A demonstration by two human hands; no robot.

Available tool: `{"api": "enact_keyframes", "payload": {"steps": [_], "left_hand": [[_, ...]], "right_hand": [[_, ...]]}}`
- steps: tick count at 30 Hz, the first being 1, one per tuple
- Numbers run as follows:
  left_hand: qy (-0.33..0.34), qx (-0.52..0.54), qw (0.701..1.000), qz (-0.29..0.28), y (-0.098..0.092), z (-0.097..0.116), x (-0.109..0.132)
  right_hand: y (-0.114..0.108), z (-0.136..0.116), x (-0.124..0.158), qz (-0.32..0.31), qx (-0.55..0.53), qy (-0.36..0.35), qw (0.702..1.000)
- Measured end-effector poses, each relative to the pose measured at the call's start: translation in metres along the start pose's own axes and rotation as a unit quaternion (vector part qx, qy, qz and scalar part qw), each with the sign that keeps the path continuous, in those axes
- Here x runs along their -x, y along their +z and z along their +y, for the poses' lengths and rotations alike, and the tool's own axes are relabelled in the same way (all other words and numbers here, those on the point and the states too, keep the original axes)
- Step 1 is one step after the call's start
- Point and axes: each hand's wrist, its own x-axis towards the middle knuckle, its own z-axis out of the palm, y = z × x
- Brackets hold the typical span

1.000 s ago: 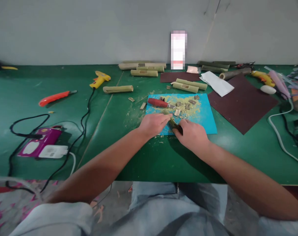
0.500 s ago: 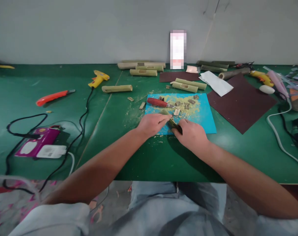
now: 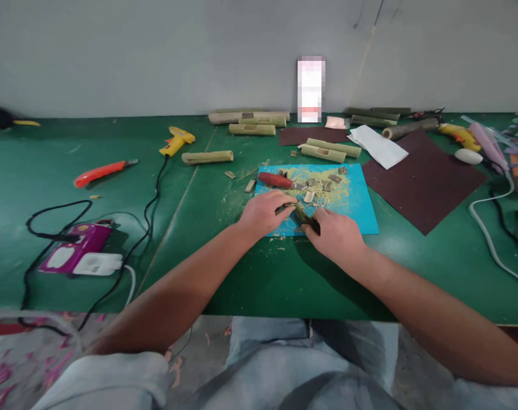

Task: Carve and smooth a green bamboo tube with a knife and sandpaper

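Between my two hands lies a short green bamboo tube (image 3: 301, 214), slanting over the near edge of a blue sheet (image 3: 365, 210). My left hand (image 3: 267, 212) is closed on its far end, the fingers partly covering it. Around the near end, my right hand (image 3: 336, 230) is wrapped with thumb and fingers. Just beyond my left hand rests a red-handled chisel-like tool (image 3: 278, 180) with a short metal blade. Bamboo chips (image 3: 309, 196) and pale shavings are scattered over the sheet.
More bamboo tubes, some with cut openings (image 3: 322, 153), lie farther back. Left are a yellow glue gun (image 3: 176, 141), a red utility knife (image 3: 100, 173) and a purple power strip (image 3: 77, 247) with cords. Dark brown sheets (image 3: 425, 188) and white paper (image 3: 378, 147) lie right.
My left hand has slid further over the far end of the bamboo tube, now covering more of it. My right hand keeps its hold. The whole view has shifted slightly.
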Motion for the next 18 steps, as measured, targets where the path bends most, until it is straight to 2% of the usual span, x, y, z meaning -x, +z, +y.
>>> {"api": "enact_keyframes", "payload": {"steps": [5,11,18], "left_hand": [[-0.006,-0.021,1.0,0.0,0.001,-0.001,-0.001],[0.023,-0.007,1.0,0.012,0.001,-0.008,0.0],[-0.004,0.006,1.0,0.023,0.005,-0.008,-0.004]], "right_hand": [[0.0,0.0,0.0,0.001,0.001,0.0,1.0],[0.001,0.001,0.0,0.007,0.001,-0.003,1.0],[0.003,0.002,0.0,0.009,0.006,-0.009,1.0]]}}
